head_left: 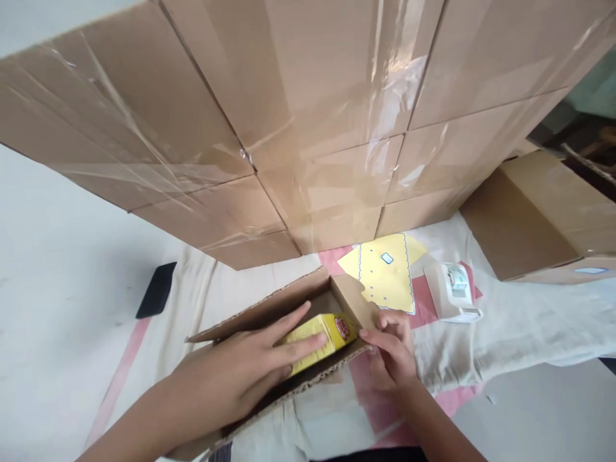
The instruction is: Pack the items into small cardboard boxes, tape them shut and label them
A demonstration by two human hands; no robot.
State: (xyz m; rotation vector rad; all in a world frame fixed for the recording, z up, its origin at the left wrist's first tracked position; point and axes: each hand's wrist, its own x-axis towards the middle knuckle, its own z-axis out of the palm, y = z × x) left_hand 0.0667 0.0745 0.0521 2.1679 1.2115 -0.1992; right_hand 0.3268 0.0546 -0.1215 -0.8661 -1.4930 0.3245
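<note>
An open cardboard box lies tilted in front of me, its long flap raised on the far side. Inside it is a small yellow box with a red emblem on its end. My left hand reaches into the carton, two fingers stretched over the yellow box and the thumb along its near side. At the right end of the carton, my right hand pinches the short end flap between thumb and curled fingers. The undersides of both hands are hidden.
A tall wall of taped cardboard cartons stands just beyond. On the cloth lie a yellow paper sheet and a white tape dispenser. Another open carton is at right. A black flat object lies at left.
</note>
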